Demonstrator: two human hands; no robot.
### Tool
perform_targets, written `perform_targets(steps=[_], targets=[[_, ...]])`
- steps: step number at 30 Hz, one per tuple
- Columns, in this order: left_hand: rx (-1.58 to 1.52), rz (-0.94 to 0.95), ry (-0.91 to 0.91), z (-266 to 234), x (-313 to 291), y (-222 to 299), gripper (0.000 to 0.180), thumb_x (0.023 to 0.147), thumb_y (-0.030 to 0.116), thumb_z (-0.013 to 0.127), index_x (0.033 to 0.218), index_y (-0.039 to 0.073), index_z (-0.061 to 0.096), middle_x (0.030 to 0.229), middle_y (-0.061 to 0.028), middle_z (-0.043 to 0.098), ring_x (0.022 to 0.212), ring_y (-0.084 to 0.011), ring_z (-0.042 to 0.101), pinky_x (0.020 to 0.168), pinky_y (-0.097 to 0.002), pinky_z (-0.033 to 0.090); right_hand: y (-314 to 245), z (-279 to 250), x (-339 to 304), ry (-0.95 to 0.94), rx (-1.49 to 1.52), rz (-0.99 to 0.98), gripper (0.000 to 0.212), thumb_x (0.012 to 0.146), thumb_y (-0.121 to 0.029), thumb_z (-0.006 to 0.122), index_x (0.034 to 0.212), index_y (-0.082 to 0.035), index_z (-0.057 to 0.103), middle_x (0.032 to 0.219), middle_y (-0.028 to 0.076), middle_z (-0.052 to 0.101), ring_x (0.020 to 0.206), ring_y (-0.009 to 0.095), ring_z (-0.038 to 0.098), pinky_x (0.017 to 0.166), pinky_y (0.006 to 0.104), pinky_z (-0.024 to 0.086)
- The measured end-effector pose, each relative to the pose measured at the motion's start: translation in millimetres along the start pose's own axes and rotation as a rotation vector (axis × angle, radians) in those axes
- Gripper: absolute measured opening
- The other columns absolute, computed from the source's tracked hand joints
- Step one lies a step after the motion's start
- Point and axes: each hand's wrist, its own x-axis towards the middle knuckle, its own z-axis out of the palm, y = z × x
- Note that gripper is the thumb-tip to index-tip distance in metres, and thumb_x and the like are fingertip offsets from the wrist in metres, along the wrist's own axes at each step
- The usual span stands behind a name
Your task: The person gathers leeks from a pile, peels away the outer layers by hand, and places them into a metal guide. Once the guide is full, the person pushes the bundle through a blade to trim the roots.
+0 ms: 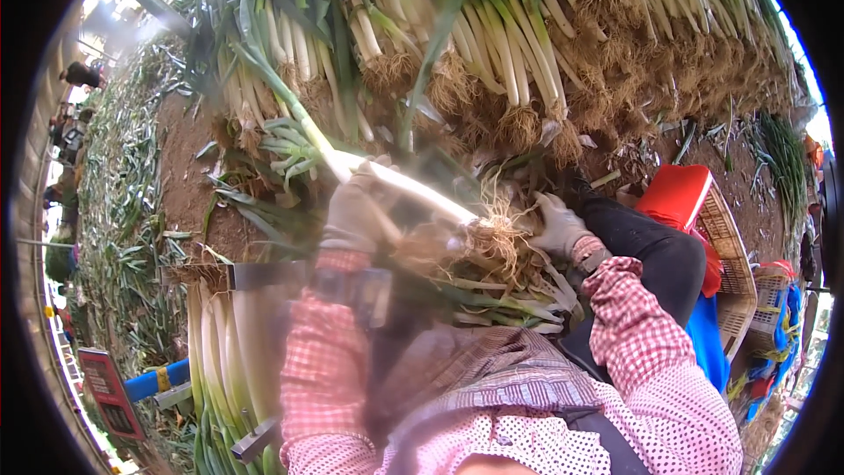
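My left hand (356, 202), in a pale glove, is closed around the white shaft of a long green onion (422, 191). The onion lies slantwise: its green top points to the far left, its shaggy roots (498, 230) to the right. Beside those roots is my gloved right hand (560, 227), its fingers apart and curved; whether they touch the roots is unclear. Below both hands, over my lap, lies a heap of peeled leaves and root scraps (519, 286). Blur softens the area around my left wrist.
A long row of rooted green onions (519, 53) stretches across the far side. At left, trimmed onions (224, 343) lie in a metal frame (264, 275) near a red-edged display panel (110, 391). A basket (734, 273) with red cloth stands at right. Leaf litter covers the left ground.
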Motion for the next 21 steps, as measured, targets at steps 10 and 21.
perform_targets(steps=[10,21], targets=[[-0.251,-0.013,-0.027,23.8,-13.1,9.7,0.023,0.099,0.022,0.043,0.11,0.003,0.048,0.107,-0.0092,0.058,0.102,-0.0234,0.059,0.098,-0.0483,0.048,-147.1,33.2,-0.7,-0.353,1.522,-0.529,0.022,0.091,-0.008,0.058,0.113,-0.004,0.059,0.098,0.002,0.064,0.085,0.008,0.06,0.074,0.0239,0.054],[0.11,0.12,0.317,43.4,5.3,53.6,0.023,0.102,0.023,0.04,0.09,0.006,0.05,0.07,0.0,0.049,0.062,-0.0128,0.051,0.067,-0.0272,0.052,-4.4,80.8,59.3,-0.294,0.198,-0.24,0.043,0.08,-0.034,0.059,0.114,-0.009,0.063,0.112,0.023,0.062,0.103,0.038,0.059,0.089,0.0428,0.048]])
